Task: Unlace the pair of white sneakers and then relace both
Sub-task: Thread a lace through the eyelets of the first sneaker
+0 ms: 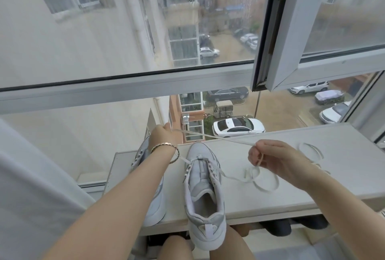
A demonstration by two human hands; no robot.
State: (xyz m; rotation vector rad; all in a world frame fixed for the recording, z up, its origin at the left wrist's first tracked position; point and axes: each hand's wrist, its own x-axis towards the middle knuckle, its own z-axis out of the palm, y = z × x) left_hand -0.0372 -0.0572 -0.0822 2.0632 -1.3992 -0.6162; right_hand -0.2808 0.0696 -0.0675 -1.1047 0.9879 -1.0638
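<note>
Two white sneakers stand on a white shelf top [270,197] with their toes toward the window. The right sneaker [203,193] has a white lace [218,138] threaded only through its lowest eyelets. My left hand [163,136] is raised beyond the toe and pinches one end of that lace. My right hand [270,158] pinches the other end, and the lace runs taut between the two hands. Slack from it loops on the shelf [264,180]. The left sneaker [152,197] is mostly hidden under my left forearm. A second loose lace [310,151] lies coiled at the right.
The shelf stands against a large window; an opened sash [291,51] hangs above the right side. Dark shoes [277,227] sit under the shelf top. My knees [229,245] are at the bottom edge, and a white garment [31,197] fills the left.
</note>
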